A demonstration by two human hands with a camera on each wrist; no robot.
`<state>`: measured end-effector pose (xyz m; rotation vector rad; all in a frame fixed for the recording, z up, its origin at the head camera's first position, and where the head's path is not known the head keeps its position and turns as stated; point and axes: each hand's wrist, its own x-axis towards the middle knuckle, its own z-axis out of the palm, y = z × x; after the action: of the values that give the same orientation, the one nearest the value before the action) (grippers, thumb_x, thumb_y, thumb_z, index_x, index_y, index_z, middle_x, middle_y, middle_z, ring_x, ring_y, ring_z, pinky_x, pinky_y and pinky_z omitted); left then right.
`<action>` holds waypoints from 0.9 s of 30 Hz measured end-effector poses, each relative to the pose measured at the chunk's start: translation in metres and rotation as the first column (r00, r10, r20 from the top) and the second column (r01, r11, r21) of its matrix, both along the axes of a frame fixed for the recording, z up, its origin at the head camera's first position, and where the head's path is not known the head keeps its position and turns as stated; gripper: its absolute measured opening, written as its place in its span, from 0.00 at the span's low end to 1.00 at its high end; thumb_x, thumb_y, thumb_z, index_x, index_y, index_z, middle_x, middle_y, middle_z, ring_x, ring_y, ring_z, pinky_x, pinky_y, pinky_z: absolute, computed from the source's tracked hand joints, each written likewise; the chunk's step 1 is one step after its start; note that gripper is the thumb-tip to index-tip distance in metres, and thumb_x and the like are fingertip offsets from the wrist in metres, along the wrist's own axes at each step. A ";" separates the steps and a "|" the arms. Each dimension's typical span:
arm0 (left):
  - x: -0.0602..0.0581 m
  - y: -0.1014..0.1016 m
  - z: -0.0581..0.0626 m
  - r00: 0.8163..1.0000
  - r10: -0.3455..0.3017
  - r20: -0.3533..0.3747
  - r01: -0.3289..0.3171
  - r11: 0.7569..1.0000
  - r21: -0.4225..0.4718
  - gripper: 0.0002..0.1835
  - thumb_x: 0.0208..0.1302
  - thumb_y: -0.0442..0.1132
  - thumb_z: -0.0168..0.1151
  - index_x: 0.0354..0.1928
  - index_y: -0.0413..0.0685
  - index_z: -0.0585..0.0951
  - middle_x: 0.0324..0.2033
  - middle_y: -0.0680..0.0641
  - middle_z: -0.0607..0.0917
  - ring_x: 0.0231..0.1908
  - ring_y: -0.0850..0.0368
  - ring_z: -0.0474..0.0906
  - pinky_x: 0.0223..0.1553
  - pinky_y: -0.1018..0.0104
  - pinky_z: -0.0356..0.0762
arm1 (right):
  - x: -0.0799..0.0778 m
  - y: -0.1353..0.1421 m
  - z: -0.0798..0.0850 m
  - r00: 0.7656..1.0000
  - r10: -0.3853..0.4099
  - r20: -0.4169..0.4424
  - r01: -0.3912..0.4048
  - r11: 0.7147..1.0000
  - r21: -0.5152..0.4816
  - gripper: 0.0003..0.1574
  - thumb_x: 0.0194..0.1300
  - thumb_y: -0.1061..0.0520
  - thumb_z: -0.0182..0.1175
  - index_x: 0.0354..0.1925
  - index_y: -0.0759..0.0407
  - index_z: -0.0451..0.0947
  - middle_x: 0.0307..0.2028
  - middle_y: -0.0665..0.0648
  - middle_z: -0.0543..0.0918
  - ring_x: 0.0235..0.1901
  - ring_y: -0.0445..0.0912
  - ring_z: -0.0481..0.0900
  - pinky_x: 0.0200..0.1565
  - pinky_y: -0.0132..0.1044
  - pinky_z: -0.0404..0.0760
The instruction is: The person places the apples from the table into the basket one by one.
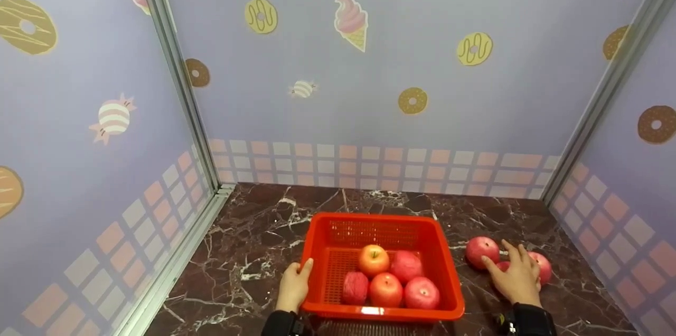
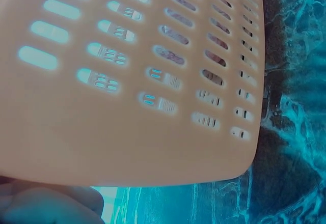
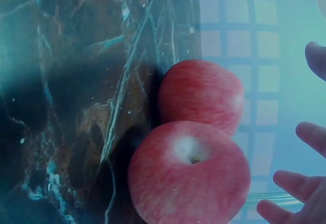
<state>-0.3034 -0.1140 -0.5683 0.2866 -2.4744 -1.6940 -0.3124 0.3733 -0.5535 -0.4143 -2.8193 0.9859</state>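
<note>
Nearest, a dark band (image 1: pixel 284 324) is worn on the left wrist and a second band (image 1: pixel 534 320) on the right. Just beyond, the left rim of a red basket (image 1: pixel 383 313) is gripped by the left hand (image 1: pixel 293 286), the thumb laid over the edge and the other fingers mostly hidden outside the wall. Over the loose apples, the right hand (image 1: pixel 517 276) is held with its fingers spread and nothing gripped (whether the left loose apple (image 1: pixel 480 251) is brushed by the thumb cannot be told). The middle loose apple (image 1: pixel 504 266) is mostly covered by that hand, and the right loose apple (image 1: pixel 542 267) is partly covered. In the basket, a front row of three apples (image 1: pixel 385 290) is seen; behind it are placed a yellowish-red apple (image 1: pixel 374 260) and a pink-red apple (image 1: pixel 406 266). The dark tabletop (image 1: pixel 253 251) is crossed by pale veins. Farthest, the purple wall (image 1: pixel 296 56) is printed with doughnuts and an ice-cream cone (image 1: pixel 351 20).
</note>
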 end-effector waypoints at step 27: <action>0.000 -0.001 0.002 1.000 -0.012 0.010 0.011 1.000 0.011 0.19 0.79 0.49 0.54 0.33 0.40 0.73 0.27 0.45 0.77 0.29 0.55 0.75 0.32 0.62 0.74 | -0.007 0.010 -0.025 0.999 0.028 0.041 -0.028 0.999 0.021 0.53 0.66 0.37 0.66 0.74 0.65 0.56 0.71 0.80 0.54 0.68 0.80 0.44 0.58 0.84 0.55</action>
<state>-0.3029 -0.1146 -0.5664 0.2837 -2.4799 -1.7151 -0.3193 0.3835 -0.5782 -0.3979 -2.8770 0.9616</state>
